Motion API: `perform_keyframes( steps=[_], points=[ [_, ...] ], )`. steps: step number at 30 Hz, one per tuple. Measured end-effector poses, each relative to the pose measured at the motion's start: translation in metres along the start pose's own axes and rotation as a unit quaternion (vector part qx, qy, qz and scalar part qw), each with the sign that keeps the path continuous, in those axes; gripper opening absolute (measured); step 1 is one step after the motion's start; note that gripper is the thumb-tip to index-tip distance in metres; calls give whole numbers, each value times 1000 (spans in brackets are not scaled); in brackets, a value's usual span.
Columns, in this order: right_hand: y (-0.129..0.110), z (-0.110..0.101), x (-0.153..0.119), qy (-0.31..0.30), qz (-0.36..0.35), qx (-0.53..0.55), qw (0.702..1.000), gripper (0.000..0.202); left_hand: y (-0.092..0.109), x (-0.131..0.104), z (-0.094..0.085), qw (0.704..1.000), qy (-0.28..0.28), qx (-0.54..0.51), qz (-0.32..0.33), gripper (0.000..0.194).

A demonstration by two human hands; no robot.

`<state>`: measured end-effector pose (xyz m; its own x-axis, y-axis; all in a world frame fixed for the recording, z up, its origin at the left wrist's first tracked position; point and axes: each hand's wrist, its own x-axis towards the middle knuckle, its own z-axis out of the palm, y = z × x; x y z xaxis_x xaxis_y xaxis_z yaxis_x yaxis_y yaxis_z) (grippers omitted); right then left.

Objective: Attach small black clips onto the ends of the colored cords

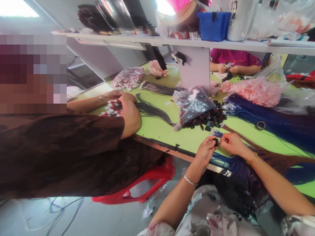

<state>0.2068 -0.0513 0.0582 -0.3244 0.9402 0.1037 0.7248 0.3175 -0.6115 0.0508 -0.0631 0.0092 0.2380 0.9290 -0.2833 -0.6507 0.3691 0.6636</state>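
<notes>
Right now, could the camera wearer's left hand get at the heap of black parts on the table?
Probably yes: the heap lies just past the left hand, its near edge outside the plastic bag, with bare green table between. That hand holds a black part and may need freeing.

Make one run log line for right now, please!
left hand: holds small black piece | right hand: curled beside it, hold unclear | table: heap of black pieces, blue wires

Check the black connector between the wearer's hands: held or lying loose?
Held: the left hand pinches the black connector, apart from the black pile on the green table.
</notes>
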Motion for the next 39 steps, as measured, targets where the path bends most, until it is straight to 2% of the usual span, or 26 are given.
perform_keyframes(
  steps=[5,9,17,20,22,23,25,26,28,29,30,31,33,34,36,38,39],
  points=[
    [-2,1,-1,-5,-2,11,1000,15,-3,-4,6,996,25,79,37,28],
    [0,-2,-3,-15,-43,31,998,14,-3,-4,8,997,33,70,28,26],
    [5,7,-2,-2,-10,53,999,15,-3,0,9,994,46,92,26,23],
    [11,-5,2,-2,-3,98,995,20,0,-16,20,982,68,147,98,19],
    [11,-17,5,0,15,122,992,24,1,-37,33,958,51,215,184,18],
    [10,-21,6,-10,19,124,992,24,1,-49,40,941,13,261,213,18],
    [3,-25,5,-70,4,100,993,19,-5,-72,54,895,-119,355,243,20],
    [-2,-24,4,-110,-11,76,991,16,-9,-81,60,857,-205,405,243,22],
    [-11,-16,-1,-171,-32,7,985,9,-21,-92,68,756,-360,492,239,26],
    [-15,-10,-4,-183,-38,-31,982,8,-27,-95,70,713,-404,521,240,27],
    [-17,-4,-7,-180,-38,-66,981,9,-32,-96,70,685,-426,538,245,27],
    [-18,2,-10,-174,-41,-88,980,9,-35,-96,70,672,-434,546,249,28],
    [-17,11,-13,-163,-49,-102,980,7,-32,-94,68,681,-430,538,250,29],
    [-16,14,-15,-165,-50,-98,980,8,-27,-91,65,700,-419,524,245,29],
    [-12,16,-16,-181,-49,-90,978,11,-8,-81,56,766,-362,478,231,26],
    [-11,16,-17,-183,-53,-97,977,11,16,-60,42,852,-225,413,229,20],
    [-11,15,-18,-174,-58,-104,977,11,28,-46,34,882,-135,381,242,17]
  ],
)
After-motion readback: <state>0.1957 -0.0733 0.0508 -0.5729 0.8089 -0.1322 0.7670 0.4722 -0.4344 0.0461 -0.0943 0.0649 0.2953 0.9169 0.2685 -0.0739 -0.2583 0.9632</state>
